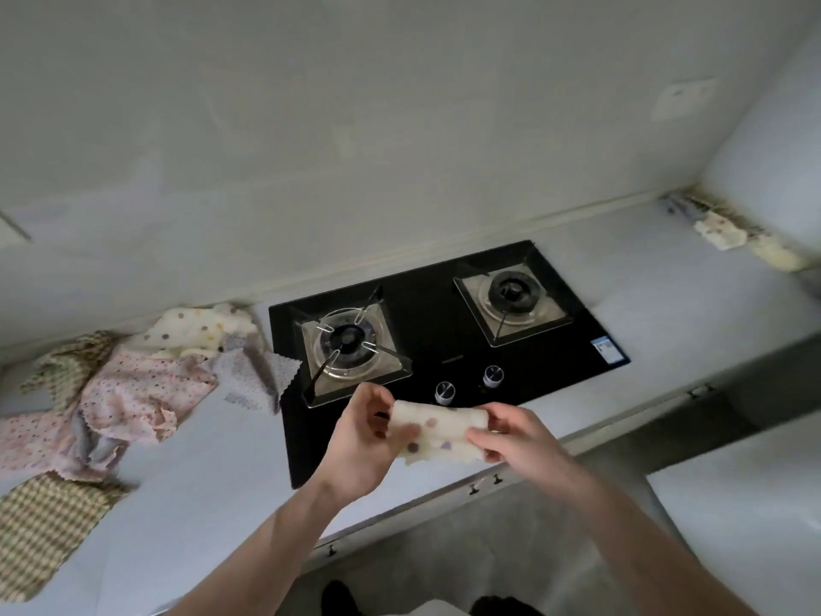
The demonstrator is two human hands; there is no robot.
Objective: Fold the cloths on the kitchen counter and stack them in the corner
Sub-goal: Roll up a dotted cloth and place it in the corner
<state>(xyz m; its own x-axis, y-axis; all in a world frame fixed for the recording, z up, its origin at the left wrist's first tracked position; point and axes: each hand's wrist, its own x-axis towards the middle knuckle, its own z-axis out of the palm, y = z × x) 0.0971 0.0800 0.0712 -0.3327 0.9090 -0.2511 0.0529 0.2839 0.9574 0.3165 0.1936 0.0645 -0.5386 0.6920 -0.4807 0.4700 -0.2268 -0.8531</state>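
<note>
Holding a folded, cream dotted cloth (437, 431) in both hands (368, 431).

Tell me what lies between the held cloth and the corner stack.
In the head view, the hob and bare counter lie between the cloth held in both hands and the stack.

you have two hands in view, the left hand (364, 431) and the right hand (511, 437), with one cream dotted cloth (433, 431) between them. the loose pile at your left shows one cream dotted cloth (191, 331), two pink dotted cloths (142, 389) (31, 442), two green checked cloths (71, 362) (44, 522) and one grey dotted cloth (253, 375). the far right corner holds one folded cloth (719, 231). the stove (444, 322) is one, with two burners (348, 337) (513, 291) and two knobs (444, 392) (493, 375).
</note>
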